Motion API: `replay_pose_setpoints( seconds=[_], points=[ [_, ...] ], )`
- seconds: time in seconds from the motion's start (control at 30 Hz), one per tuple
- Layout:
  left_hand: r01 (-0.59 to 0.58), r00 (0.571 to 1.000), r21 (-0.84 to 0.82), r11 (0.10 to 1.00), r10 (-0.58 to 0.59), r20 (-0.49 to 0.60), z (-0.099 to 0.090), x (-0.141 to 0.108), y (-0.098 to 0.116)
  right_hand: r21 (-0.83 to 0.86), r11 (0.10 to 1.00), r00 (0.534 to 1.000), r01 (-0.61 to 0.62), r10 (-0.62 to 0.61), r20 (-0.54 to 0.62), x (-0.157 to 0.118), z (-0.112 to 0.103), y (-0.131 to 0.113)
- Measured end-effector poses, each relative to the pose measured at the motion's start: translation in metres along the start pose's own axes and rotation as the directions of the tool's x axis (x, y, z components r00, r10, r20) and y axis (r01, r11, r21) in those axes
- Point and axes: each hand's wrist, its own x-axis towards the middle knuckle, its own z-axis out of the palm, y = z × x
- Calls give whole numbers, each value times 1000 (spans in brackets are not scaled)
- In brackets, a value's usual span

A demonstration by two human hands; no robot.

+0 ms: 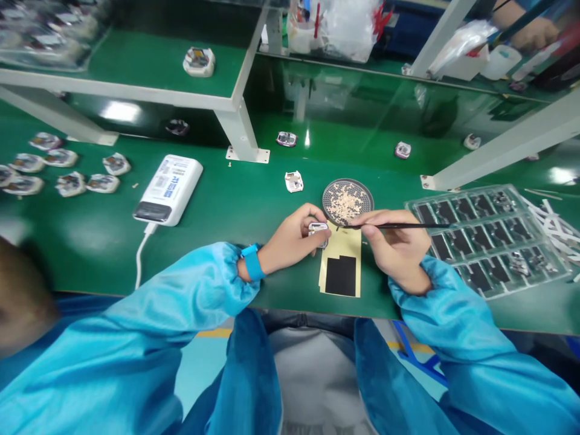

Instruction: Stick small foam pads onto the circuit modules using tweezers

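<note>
My left hand [294, 238] is closed around a small white device housing [318, 234], its open inner side facing up. Pinched in my right hand [399, 241] are thin black tweezers [408, 226], their tips pointing left toward the housing and the near rim of a round dish. That dark dish [326, 202] holds many tiny beige parts. Beneath the tweezer tips lies a yellow backing sheet [347, 244] with a black rectangular sticker piece [341, 276] on it. Whether the tips grip anything is too small to tell.
A clear tray [487, 241] of black pieces lies at right beside white strips [553, 223]. Another white housing [293, 181] sits behind my left hand. At left are a white power bank [168, 190] with a cable and several housings [61, 158]. Shelf legs [242, 130] stand behind.
</note>
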Motion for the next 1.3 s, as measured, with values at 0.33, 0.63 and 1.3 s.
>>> replay_pose_setpoints(
  seconds=[0.33, 0.63, 1.3],
  points=[
    [2, 1000, -38, 999, -2, 2, 0, -1, -4, -57, 984, 973, 171, -159, 165, 1, 1, 9],
    [-17, 1000, 21, 1000, 17, 9, -1, 0, -9, -143, 965, 957, 222, -187, 223, 2, -3, 10],
    [0, 1000, -23, 1000, 0, 8, -1, 1, -7, -171, 978, 976, 123, -88, 197, -5, -5, 6]
  ],
)
